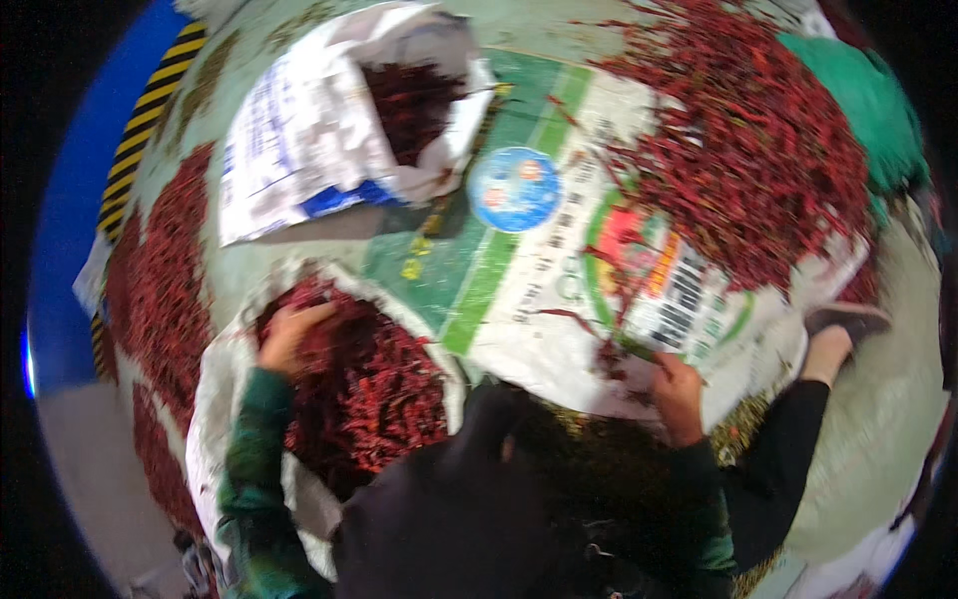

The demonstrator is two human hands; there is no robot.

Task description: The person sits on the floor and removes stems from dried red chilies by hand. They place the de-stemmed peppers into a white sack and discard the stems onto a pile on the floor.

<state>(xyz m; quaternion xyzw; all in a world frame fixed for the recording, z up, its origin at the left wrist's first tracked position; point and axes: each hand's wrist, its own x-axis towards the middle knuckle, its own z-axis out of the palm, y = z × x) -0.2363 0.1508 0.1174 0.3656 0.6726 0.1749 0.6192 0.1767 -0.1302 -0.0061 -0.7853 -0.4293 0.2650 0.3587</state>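
My left hand (290,337) is over an open white sack (222,399) full of dried red chilies (374,409). Its thumb stretches out to the right, apart from the other fingers, which are blurred and partly hidden against the chilies. At the near edge of a flattened printed sack (519,329), my right hand (680,397) is closed, thumb against fingers. It pinches what looks like a thin dark dried chili (636,348) pointing left; blur hides its exact shape. A few loose chilies (569,317) lie on the flattened sack beside it.
A large heap of dried chilies (743,150) covers the right of the flattened sack. Another white sack (299,140) with chilies inside lies open at the far left. More chilies (172,290) spread along the floor there, near a black-and-yellow striped edge (150,110). A shoe (848,317) rests at right.
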